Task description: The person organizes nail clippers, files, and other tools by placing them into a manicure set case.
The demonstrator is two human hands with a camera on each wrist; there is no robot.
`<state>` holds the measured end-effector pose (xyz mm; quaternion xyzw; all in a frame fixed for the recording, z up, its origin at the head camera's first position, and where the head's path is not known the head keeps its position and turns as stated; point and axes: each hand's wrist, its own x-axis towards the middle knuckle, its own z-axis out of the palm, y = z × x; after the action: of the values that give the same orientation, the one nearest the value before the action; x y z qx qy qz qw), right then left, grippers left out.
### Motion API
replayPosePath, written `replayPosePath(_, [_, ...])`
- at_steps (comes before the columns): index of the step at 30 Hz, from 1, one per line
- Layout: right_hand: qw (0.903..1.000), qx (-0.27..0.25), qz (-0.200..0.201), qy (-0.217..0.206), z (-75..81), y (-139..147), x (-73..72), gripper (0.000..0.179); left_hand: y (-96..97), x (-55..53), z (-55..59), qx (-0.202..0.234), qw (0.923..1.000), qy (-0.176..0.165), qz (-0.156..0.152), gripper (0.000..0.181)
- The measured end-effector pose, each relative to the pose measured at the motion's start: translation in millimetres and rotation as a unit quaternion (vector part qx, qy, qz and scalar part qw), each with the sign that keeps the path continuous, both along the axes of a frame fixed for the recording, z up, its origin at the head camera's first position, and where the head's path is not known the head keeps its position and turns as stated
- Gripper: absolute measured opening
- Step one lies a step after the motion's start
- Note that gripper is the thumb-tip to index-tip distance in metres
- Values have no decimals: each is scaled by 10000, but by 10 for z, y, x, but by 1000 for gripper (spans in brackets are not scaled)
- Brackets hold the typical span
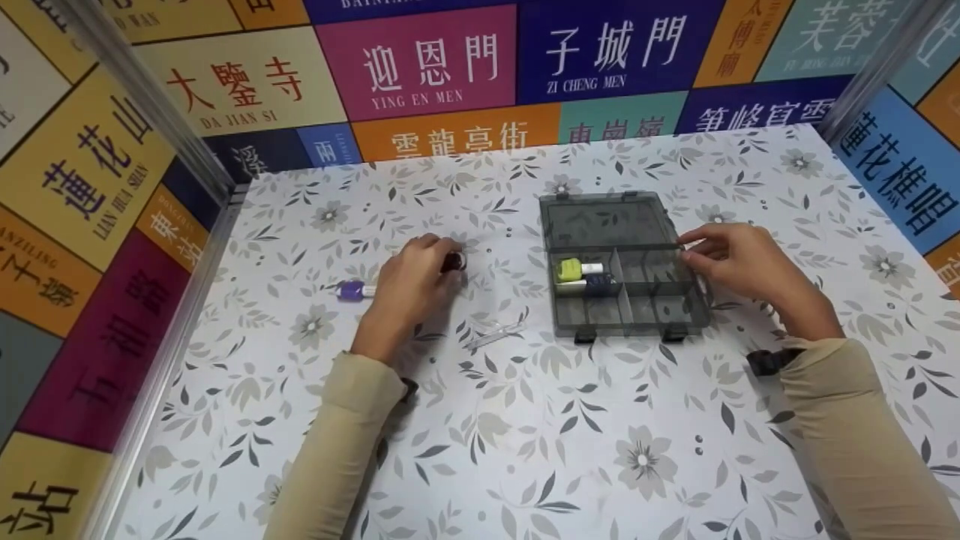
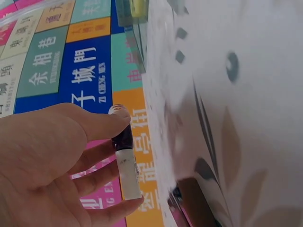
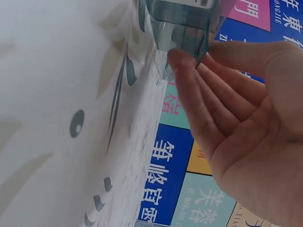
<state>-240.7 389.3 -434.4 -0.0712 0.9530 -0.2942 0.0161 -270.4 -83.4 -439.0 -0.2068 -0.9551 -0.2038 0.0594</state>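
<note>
My left hand (image 1: 416, 281) pinches a small nail polish bottle (image 2: 124, 165) with a dark body and a white cap between thumb and fingertips. In the head view most of that bottle is hidden by the fingers. Over on the right, a smoky see-through compartment box (image 1: 628, 324) lies with its lid opened back. My right hand (image 1: 746, 262) holds the box's right edge, thumb and fingertips at its corner in the right wrist view. One compartment contains a yellow-green nail polish bottle (image 1: 570, 270) and a dark blue one (image 1: 600, 280), both white-capped.
A purple nail polish bottle (image 1: 351, 291) lies on the table left of my left hand, its cap partly covered by the hand. Clear thin plastic pieces (image 1: 495, 334) lie between the hands. Printed panels (image 1: 435, 67) wall in the back and sides of the flower-patterned table (image 1: 562, 450).
</note>
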Motion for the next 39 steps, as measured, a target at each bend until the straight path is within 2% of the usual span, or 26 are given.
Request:
replayPosePath(5, [10000,59,57,-54,8,44,15,33,138,50,62,75,9998,39,-179,37])
replayPosePath(13, [9999,-103,70,24,-17,34,5,34,443,131,149,-82,9971,446,-608,29])
replayPosePath(22, [9997,-206,118,-51,-37,42,-17,35,848,183,191,-148,9910,780,-1081,23])
replayPosePath(31, [9988,-164,124,-446,-9,29,7,39,1226,193,212,-496,9887,645,-1256,25])
replayPosePath(39, [9991,-141,130,-373,-26,38,-1,38,1488,147,185,-586,9866,671,-1365,27])
